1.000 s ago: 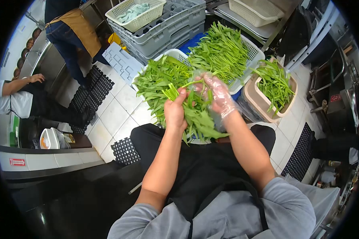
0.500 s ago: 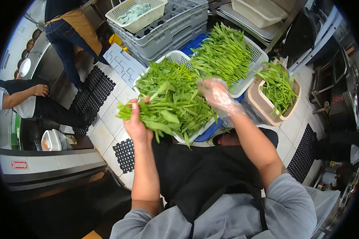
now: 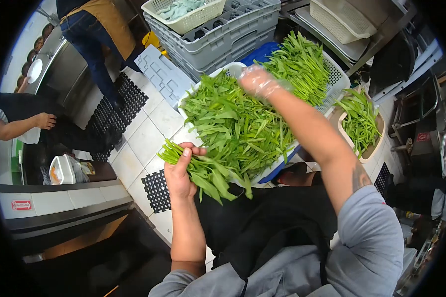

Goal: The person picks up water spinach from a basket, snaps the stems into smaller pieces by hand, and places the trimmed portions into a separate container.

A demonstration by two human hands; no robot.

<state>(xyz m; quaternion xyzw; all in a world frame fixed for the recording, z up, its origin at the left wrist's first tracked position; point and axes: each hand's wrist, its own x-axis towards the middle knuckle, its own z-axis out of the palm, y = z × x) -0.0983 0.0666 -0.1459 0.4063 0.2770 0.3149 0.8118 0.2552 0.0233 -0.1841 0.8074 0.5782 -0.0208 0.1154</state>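
My left hand [image 3: 181,171] is closed round a bunch of water spinach [image 3: 210,175], its cut stems pointing left and its leaves hanging right over my apron. My right hand [image 3: 259,83], in a clear plastic glove, is curled at the far side of a loose heap of water spinach [image 3: 238,123]. What its fingers hold, if anything, is hidden. The heap fills a white basket [image 3: 185,111]. Beyond my right forearm, neatly stacked water spinach [image 3: 305,69] lies in a second white perforated basket [image 3: 338,81].
A beige bin [image 3: 376,143] with more greens stands at the right. Grey dish racks [image 3: 213,47] are stacked at the back, topped by a cream basket [image 3: 183,17] with cloths. Two people work at the left, one in a tan apron [image 3: 111,24]. Black mats [image 3: 156,190] lie on the tiles.
My right hand has moved away from me, to the heap's far edge. My left hand with the bunch has come slightly lower and right. The whole view has shifted a little.
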